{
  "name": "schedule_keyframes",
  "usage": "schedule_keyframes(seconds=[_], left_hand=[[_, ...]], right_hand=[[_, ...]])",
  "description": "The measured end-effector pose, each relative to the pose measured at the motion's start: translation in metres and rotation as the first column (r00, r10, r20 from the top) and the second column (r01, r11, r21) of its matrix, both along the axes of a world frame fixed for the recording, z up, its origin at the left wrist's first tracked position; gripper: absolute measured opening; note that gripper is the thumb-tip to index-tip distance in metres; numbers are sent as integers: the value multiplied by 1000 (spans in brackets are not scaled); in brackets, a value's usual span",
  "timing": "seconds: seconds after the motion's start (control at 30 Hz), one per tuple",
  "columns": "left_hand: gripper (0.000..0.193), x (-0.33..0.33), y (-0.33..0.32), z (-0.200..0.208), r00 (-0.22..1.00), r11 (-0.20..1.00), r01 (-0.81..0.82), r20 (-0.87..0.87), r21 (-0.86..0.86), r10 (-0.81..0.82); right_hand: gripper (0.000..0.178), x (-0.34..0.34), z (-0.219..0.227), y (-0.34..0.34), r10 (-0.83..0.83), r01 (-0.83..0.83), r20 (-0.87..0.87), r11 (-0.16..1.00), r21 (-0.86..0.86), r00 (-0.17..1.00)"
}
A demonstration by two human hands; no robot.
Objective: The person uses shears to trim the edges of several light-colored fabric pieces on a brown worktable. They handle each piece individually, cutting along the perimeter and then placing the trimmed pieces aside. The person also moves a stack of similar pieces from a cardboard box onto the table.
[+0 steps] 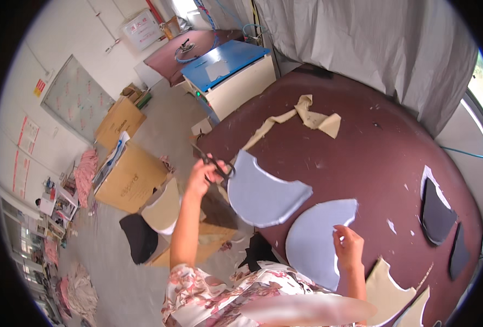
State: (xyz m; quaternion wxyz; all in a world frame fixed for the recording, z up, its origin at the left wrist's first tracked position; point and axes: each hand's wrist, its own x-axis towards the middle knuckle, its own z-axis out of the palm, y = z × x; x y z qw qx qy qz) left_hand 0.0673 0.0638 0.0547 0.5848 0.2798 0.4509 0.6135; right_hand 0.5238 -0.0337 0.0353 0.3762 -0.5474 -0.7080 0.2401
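A pair of black-handled scissors [215,163] is in my left hand [203,177], with the fingers closed round the handles. The scissors are held at the table's left edge, beside a light blue curved fabric piece [263,191] with a white edge. A second light blue piece [315,240] of similar shape lies nearer to me. My right hand [349,245] is over its white inner edge, thumb and fingers pinched together. Whether they grip the fabric or something small, such as a thread, I cannot make out.
The brown padded table [361,163] carries a crumpled beige strip [318,117], dark pieces [436,212] at the right and beige pieces [388,294] near me. A blue-topped machine [228,65] adjoins its far left side. Cardboard boxes [129,180] stand on the floor at left.
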Motion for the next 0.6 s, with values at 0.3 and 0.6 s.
schedule_keyframes(seconds=[0.3,0.6], left_hand=[[12,-212,347,-32,981,994,-109,-163,-19,104],[20,-289,515,-56,921,899,-384,-159,-210,356]], right_hand=[[15,-96,-30,63,-330,369,189,901,-228,925],[13,-197,-17,96,-391,471,275,805,-361,879]])
